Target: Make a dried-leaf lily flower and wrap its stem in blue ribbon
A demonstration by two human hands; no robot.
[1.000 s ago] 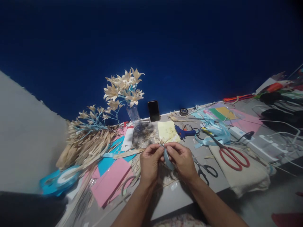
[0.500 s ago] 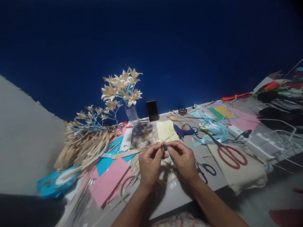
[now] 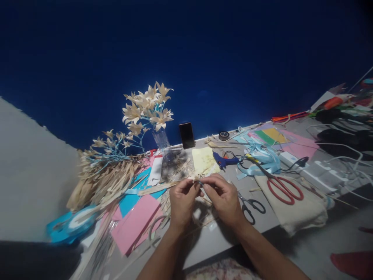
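My left hand (image 3: pixel 183 202) and my right hand (image 3: pixel 223 197) meet above the near edge of the grey table (image 3: pixel 256 221), fingertips pinched together. Between them is a small straw-coloured flower piece (image 3: pixel 199 182) with a bit of pale blue ribbon at it. Both hands pinch this piece, the left from the left side and the right from the right. Most of the piece is hidden by my fingers. Loose straw strips lie on the table just under my hands.
A vase of straw flowers (image 3: pixel 148 111) and a phone (image 3: pixel 187 135) stand at the back. A blue glue gun (image 3: pixel 225 160), black scissors (image 3: pixel 250 205), red scissors (image 3: pixel 281 188), blue ribbon (image 3: pixel 260 155), pink paper (image 3: pixel 135 221), a blue tape roll (image 3: pixel 71 223) and dried straw (image 3: pixel 101 182) surround my hands.
The loop of pale blue ribbon hanging between my hands a second ago has drawn in and no longer shows. My hands stayed together in the same place; the view shifted slightly.
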